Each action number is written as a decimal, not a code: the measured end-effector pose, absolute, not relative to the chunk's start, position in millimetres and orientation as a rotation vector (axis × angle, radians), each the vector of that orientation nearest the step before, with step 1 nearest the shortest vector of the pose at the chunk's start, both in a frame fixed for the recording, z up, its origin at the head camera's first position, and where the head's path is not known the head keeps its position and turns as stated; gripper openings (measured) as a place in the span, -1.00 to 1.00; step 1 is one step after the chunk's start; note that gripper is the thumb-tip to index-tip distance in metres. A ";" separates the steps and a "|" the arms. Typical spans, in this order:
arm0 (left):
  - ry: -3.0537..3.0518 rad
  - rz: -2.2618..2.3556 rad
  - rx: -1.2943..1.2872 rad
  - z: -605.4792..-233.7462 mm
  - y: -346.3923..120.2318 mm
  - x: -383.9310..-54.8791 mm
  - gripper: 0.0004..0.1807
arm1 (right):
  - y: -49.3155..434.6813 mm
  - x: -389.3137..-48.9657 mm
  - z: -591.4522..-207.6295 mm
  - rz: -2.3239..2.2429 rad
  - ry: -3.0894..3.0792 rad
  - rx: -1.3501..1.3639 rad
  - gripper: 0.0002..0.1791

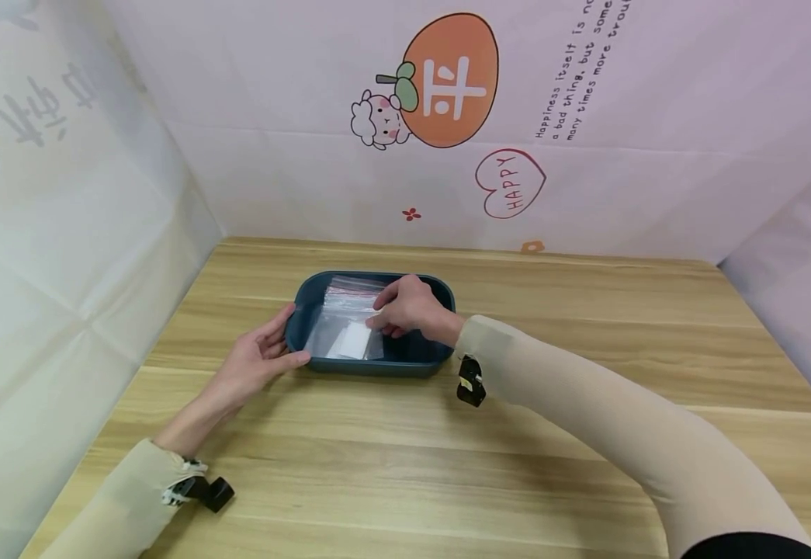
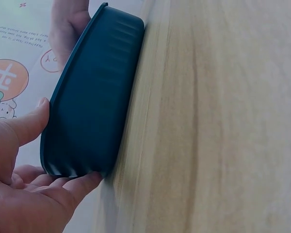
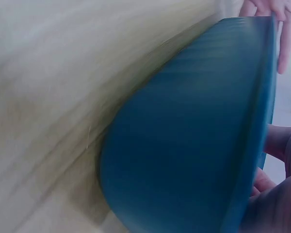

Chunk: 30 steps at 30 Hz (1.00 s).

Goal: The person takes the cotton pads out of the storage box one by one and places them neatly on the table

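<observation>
A dark blue plastic basin (image 1: 405, 369), oblong with rounded ends, sits on the wooden table. My left hand (image 1: 254, 357) holds its left end, the thumb at the near rim and the fingers against the end wall; in the left wrist view the thumb lies along the rim. Inside the basin lie clear zip bags (image 1: 328, 326) with reddish seal strips, and a small white rectangular piece (image 1: 355, 340) shows among them. My right hand (image 1: 408, 305) reaches in over the right side, thumb and fingers pinching the right edge of a zip bag. The right wrist view mostly hides those fingers behind the basin wall.
The light wooden table (image 1: 391, 466) reaches a printed white cloth (image 1: 293, 155) at the back, with cloth at both sides too. A small black wrist device (image 1: 471, 382) hangs at the right sleeve, another black device (image 1: 202, 491) at the left.
</observation>
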<state>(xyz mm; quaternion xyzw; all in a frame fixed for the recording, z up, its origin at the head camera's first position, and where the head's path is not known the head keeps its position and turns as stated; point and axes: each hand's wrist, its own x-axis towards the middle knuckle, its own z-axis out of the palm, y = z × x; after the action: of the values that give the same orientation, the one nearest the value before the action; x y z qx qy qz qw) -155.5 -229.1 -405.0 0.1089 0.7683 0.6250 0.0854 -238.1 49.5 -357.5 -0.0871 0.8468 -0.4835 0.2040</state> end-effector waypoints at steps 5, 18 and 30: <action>2.296 1.856 0.327 -405.4 -229.3 -155.6 -0.05 | 50.9 -239.8 -357.5 -1.548 2.166 -0.149 -0.66; 2.296 1.848 0.292 -409.0 -229.8 -158.1 -0.05 | 46.8 -238.2 -363.6 -1.583 2.035 -0.291 -0.58; 2.289 1.852 0.292 -408.8 -228.7 -157.9 -0.05 | 42.5 -237.3 -362.8 -1.541 2.130 -0.348 -0.51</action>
<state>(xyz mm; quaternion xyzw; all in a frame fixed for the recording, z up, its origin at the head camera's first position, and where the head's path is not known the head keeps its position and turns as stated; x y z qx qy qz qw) -157.9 -228.7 -408.8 0.0981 0.7704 0.6234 0.0910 -237.3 42.5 -362.8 -0.1273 0.7791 -0.5639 0.2425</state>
